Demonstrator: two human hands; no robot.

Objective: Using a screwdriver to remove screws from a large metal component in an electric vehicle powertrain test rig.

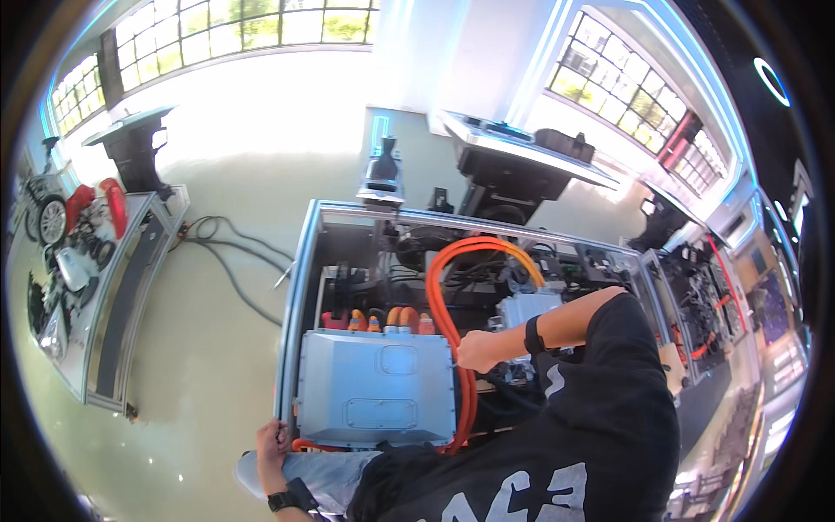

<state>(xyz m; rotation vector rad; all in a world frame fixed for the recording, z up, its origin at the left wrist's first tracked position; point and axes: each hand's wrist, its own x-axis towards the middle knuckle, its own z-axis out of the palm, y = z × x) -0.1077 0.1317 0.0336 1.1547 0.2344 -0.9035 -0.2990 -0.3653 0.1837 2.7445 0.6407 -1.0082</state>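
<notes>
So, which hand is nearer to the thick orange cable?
The right hand is nearer, touching the thick orange cable. The left hand rests at the frame's lower left corner, farther away.

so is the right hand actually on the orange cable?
Touching. The head view shows the right hand closed around the thick orange cable beside the grey metal box, with no gap.

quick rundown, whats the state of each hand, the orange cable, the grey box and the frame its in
left hand: resting on the near corner of the metal frame, fingers curled over its edge
right hand: closed around the orange cable
orange cable: looped in an arch, running down beside the box
grey box: lid on, lying flat inside the frame
metal frame: open on top
</notes>
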